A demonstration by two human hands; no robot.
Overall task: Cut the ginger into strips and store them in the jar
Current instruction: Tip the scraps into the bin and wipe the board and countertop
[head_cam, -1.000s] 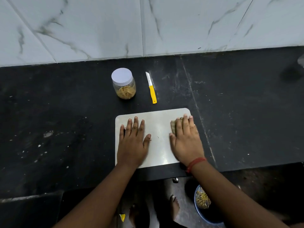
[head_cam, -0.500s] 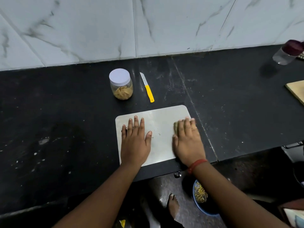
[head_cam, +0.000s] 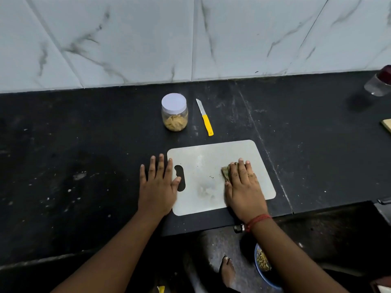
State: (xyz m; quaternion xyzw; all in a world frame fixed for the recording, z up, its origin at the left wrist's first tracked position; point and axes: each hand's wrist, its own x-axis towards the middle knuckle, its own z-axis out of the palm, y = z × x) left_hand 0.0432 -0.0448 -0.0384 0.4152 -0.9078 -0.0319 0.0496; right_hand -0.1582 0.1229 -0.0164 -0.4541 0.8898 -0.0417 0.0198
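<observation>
A pale cutting board (head_cam: 211, 157) lies on the black counter (head_cam: 84, 144). My right hand (head_cam: 243, 185) presses flat on a greenish-brown cloth (head_cam: 226, 172) on the board's right half; only the cloth's left edge shows. My left hand (head_cam: 157, 182) rests flat with straight fingers on the counter at the board's left edge, thumb by the handle slot. Behind the board stands a clear jar (head_cam: 174, 113) with a white lid on and ginger strips inside. To the jar's right lies a small knife (head_cam: 205, 118) with a yellow handle, its blade pointing away.
A marble-tiled wall (head_cam: 190, 39) backs the counter. A clear bottle (head_cam: 378, 83) with a dark red cap stands far right, and a wooden board corner (head_cam: 386, 124) shows at the right edge. Below the counter edge sits a blue bowl (head_cam: 263, 269) of scraps, near a bare foot (head_cam: 227, 271).
My left hand has slid off the board onto the counter at its left edge, uncovering the handle slot. My right hand with the cloth has moved inward from the board's right edge.
</observation>
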